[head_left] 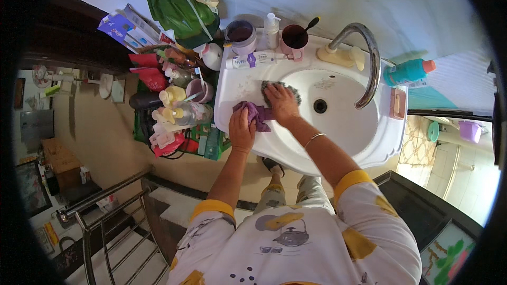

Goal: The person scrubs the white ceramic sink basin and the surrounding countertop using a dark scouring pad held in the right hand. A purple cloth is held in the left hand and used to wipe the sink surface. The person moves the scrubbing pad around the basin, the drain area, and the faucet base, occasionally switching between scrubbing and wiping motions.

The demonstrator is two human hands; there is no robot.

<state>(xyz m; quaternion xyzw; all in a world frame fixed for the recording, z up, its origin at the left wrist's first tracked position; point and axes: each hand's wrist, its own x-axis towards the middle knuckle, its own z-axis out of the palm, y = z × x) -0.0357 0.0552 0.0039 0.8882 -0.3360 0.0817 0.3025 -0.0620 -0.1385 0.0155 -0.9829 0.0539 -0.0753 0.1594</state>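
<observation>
My left hand (pixel 242 131) grips a bunched purple cloth (pixel 260 116) on the left ledge of the white washbasin (pixel 346 134). Beside it, my right hand (pixel 283 104) presses a dark grey-green fuzzy scrubbing cloth (pixel 294 94) where the ledge meets the bowl, its fingers bent over the cloth. Greyish smears mark the ledge near both hands. A white and purple tube (pixel 254 60) lies just beyond them, in front of a pink cup (pixel 294 42) with a brush in it.
A curved chrome faucet (pixel 374 68) arches over the bowl. Rightward are a teal bottle (pixel 409 73) and a soap dish (pixel 397 103). A lidless tub (pixel 241 36) and pump bottle (pixel 271 30) stand behind. At left, a green crate (pixel 211 142) holds several bottles; a metal railing (pixel 105 195) stands nearer.
</observation>
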